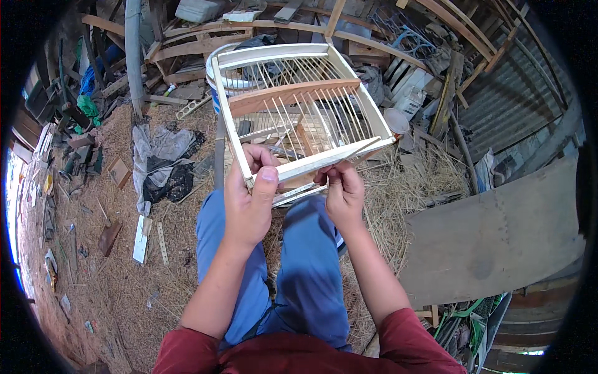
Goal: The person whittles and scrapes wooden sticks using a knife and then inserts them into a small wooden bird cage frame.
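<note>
I hold a wooden cage frame (293, 87) tilted above my knees, with pale rails, thin parallel rods and a reddish curved crossbar. My left hand (252, 199) is closed round its near left corner, thumb on the near rail. My right hand (342, 193) is pinched at the underside of that rail, right of centre; what its fingertips hold is too small or hidden to name. My blue-trousered legs (305, 274) are below.
A white-and-blue bucket (218, 93) sits behind the cage. Dark and grey cloths (165, 168) lie on the straw-covered ground at left. A large flat board (489, 230) is at right, below corrugated metal (511, 106). Wood scraps (187, 43) clutter the back.
</note>
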`<state>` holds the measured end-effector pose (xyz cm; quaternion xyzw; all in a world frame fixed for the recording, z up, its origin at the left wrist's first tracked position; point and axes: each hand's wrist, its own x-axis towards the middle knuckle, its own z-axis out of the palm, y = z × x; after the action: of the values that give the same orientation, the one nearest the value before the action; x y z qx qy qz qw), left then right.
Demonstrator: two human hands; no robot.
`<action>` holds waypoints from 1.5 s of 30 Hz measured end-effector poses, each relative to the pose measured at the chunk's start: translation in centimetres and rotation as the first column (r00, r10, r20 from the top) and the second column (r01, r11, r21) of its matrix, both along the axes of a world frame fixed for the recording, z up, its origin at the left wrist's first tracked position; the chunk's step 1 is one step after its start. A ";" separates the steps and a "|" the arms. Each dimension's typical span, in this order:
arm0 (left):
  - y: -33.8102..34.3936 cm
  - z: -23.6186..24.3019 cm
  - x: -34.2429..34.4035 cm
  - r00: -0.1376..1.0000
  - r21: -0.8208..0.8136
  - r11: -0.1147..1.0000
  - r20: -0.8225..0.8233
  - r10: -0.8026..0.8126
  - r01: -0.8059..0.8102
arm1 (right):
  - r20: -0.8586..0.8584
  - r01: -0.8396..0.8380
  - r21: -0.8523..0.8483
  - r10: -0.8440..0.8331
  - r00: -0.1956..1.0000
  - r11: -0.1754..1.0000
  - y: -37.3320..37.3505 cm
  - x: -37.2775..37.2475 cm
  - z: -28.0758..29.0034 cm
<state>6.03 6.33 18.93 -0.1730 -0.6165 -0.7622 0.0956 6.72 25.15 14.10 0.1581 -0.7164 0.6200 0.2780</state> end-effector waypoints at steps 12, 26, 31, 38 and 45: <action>-0.5 1.2 0.6 0.812 -0.041 0.852 -0.329 0.481 -0.522 | 0.066 0.111 -0.239 -0.098 0.993 0.965 -2.3 1.0 0.8; -1.5 10.9 -0.2 0.801 -0.709 0.576 -0.580 -0.147 -0.407 | -0.123 0.262 0.056 -0.254 0.959 0.963 -0.8 4.0 12.3; -1.1 11.8 -0.3 0.797 -0.790 0.459 -0.552 -0.243 -0.407 | -0.037 0.132 0.173 -0.127 0.991 0.976 -0.5 3.6 13.2; 0.0 11.6 -1.1 0.806 -0.856 0.295 -0.505 -0.309 -0.424 | 0.043 -0.038 0.039 0.036 0.998 0.999 -0.2 3.1 13.1; 0.4 11.2 -0.7 0.821 -0.878 0.107 -0.475 -0.317 -0.467 | 0.100 -0.069 -0.128 0.083 0.992 0.989 -0.5 2.6 12.9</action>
<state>5.32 6.74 30.11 -0.3722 -0.9102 -0.0543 0.1734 9.37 24.69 26.96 0.1348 -0.6837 0.6809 0.2252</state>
